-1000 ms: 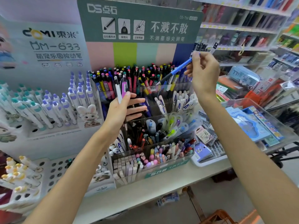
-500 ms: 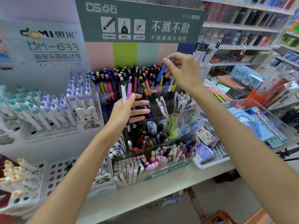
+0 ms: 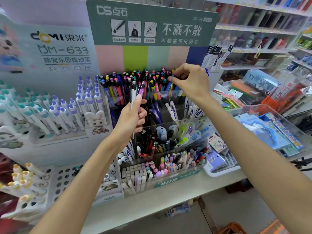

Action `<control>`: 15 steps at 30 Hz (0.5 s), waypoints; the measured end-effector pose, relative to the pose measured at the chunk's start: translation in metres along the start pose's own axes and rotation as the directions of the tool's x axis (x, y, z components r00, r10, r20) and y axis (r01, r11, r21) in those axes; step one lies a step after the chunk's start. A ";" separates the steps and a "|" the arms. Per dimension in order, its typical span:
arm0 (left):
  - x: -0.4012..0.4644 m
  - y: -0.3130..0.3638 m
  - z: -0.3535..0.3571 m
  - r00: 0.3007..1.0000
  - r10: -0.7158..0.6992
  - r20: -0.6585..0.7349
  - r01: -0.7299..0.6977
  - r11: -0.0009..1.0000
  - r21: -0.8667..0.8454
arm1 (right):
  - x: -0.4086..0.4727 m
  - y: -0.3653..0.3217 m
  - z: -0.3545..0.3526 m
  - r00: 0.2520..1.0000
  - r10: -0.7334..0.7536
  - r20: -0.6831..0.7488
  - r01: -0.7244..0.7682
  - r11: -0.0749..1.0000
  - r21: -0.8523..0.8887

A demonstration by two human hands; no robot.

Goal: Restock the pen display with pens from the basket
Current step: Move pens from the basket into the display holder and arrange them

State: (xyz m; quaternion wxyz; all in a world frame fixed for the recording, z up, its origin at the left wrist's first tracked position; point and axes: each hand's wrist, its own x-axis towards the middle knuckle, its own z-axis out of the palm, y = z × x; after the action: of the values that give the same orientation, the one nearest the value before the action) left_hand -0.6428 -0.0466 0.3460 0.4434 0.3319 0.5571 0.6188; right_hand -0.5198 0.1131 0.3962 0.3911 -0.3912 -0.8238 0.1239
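At far left, white click pens with purple caps (image 3: 81, 102) are seen standing upright in a perforated stand beside a rabbit figurine (image 3: 97, 121); these are not being handled. Right of them, the left hand (image 3: 130, 120) is held in front of the clear acrylic pen display (image 3: 168, 97). Two pens, a white pen (image 3: 133, 93) and a purple pen (image 3: 141, 90), are gripped upright between thumb and curled fingers, judged to be kept as stock awaiting placement.

Further right, the right hand (image 3: 189, 81) is positioned over the top tier, where coloured-cap pens (image 3: 143, 80) are packed upright. Its thumb and fingertips are drawn together at the pen tops near the tier's right end. A blue pen tip is seemingly pinched there, judged to be mid-insertion; whether it is gripped or already let go cannot be told.

At far right, a clear tray of blue packaged goods (image 3: 263, 130) is noted on the counter. Part of an orange basket (image 3: 234, 229) is visible at the lower edge, below counter level; its contents are out of view.
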 end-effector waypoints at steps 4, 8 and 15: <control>-0.006 0.000 0.005 0.998 -0.028 0.063 0.033 0.996 -0.088 | -0.021 -0.027 -0.008 0.999 0.039 0.034 -0.044 0.988 0.150; -0.011 0.002 0.013 0.990 -0.026 0.141 0.033 0.998 -0.048 | -0.045 -0.050 0.001 0.848 0.170 0.502 -0.354 0.886 0.298; -0.008 0.006 0.002 0.994 0.078 -0.082 -0.079 0.997 -0.004 | -0.042 -0.051 -0.004 0.915 0.276 0.294 -0.403 0.621 0.672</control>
State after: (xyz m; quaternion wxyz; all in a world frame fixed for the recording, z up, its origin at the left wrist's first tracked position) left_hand -0.6387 -0.0530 0.3532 0.3968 0.3265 0.5590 0.6508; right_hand -0.5287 0.0480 0.4014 0.4137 -0.3433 -0.6478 0.5397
